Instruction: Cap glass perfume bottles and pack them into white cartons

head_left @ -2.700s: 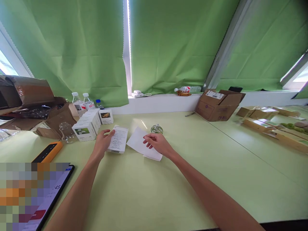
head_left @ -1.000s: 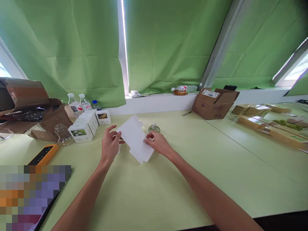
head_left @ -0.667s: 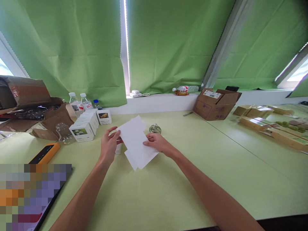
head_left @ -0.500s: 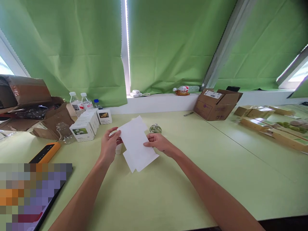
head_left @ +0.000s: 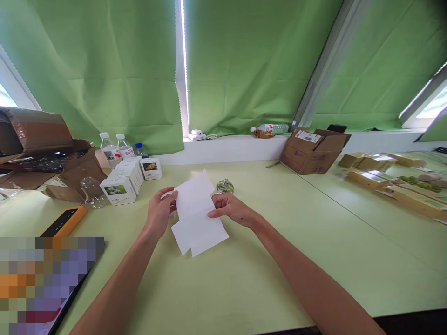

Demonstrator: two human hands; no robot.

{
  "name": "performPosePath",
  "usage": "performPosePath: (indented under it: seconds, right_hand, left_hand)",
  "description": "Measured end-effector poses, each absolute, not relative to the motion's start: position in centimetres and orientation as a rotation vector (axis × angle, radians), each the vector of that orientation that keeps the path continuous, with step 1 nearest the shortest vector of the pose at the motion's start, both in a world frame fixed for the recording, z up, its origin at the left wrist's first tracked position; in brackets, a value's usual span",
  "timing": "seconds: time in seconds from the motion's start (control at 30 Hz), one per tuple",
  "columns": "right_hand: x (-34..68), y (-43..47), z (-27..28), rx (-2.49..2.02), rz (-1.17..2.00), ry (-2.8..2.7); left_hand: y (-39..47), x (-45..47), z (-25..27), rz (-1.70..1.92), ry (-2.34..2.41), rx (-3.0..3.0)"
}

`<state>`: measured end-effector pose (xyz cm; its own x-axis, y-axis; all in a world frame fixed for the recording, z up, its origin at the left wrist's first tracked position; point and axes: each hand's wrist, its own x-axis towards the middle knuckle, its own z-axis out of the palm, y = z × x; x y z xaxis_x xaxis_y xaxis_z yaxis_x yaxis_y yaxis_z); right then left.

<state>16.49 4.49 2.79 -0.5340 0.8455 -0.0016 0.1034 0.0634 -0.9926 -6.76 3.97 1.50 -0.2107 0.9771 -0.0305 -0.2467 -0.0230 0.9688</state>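
Observation:
A flat white die-cut card (head_left: 197,221), like an unfolded box blank with notched flaps, is held above the table between my two hands. My left hand (head_left: 161,209) pinches its left edge, thumb on top. On the opposite edge, my right hand (head_left: 230,208) grips it with the thumb on the face and the fingers behind. A slight crease runs across the card's middle. Just beyond my right hand stands a small round glass jar (head_left: 225,186) with a metal clasp and greenish contents. Part of a small white object (head_left: 172,217) shows behind the card by my left hand.
White picture boxes (head_left: 120,188) stand in a row at left, near an empty clear plastic jar (head_left: 93,191) and an orange power strip (head_left: 64,222). Cardboard boxes (head_left: 310,151) sit at back right and far left. Yellowish boxes (head_left: 391,184) lie at far right.
The card's lower part has swung left and bends slightly along the crease, its lower flaps tilted differently. Both hands keep their hold with only a small shift.

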Motion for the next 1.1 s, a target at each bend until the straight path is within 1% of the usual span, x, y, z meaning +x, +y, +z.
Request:
performPosePath:
  seconds: [0.07, 0.13, 0.37, 0.5, 0.7, 1.1]
  right_hand:
    - [16.5, 4.7, 2.7, -0.874, 1.632, -1.674]
    - [16.6, 4.9, 2.5, -0.857, 1.661, -1.606]
    - [16.9, 6.1, 1.5, -1.046, 1.504, -1.416]
    - [16.8, 6.0, 1.6, -1.035, 1.492, -1.404]
    - [16.4, 5.5, 2.1, -0.947, 1.496, -1.482]
    - [16.7, 6.1, 1.6, -0.822, 1.622, -1.388]
  left_hand:
    - [3.8, -6.6, 1.7, 1.449, 1.2, 0.919]
    - [3.7, -6.6, 1.8, 1.398, 1.228, 0.924]
    - [3.4, -6.1, 1.3, 1.1, 1.197, 1.109]
    - [3.2, -5.7, 1.0, 1.125, 1.182, 1.151]
    - [3.3, -5.3, 0.8, 1.28, 1.204, 1.183]
    - [3.5, -5.5, 1.0, 1.216, 1.044, 1.02]
